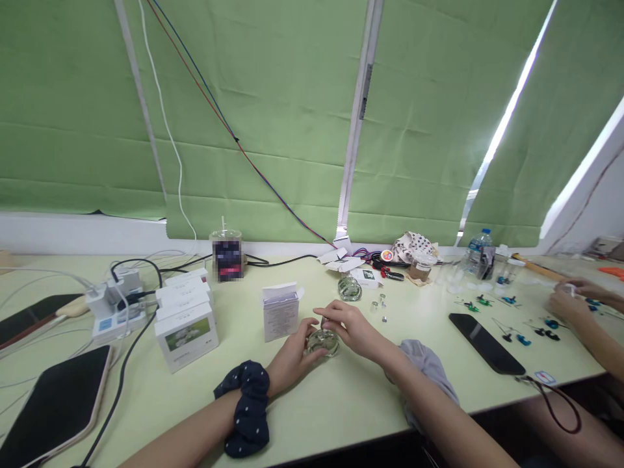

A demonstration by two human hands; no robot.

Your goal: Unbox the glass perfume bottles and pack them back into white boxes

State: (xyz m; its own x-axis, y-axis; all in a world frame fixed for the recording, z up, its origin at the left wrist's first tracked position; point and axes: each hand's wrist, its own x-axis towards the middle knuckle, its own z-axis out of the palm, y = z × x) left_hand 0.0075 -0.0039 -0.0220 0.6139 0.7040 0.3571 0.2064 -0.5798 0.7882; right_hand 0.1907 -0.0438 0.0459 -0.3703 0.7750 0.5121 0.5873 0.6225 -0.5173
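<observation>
My left hand [292,354] is closed around the rim of a round clear glass piece [327,351], which rests on the table in front of me. Over the top of that piece my right hand [348,325] pinches its thumb and fingers together; whatever sits between the fingertips is too small and covered to name. A similar glass piece [350,289] lies farther back. Several small metal caps [375,306] are scattered to its right. Just beyond my left hand stands a small white and purple box [281,317] with its top flap up.
White cartons [188,341] stand in a row at left, near a power strip [119,322] with chargers and cables. A tablet [61,396] lies front left, a phone [486,343] at right. Earphones [524,340] are spread near another person's hands [570,299]. A covered cup [227,257] stands behind.
</observation>
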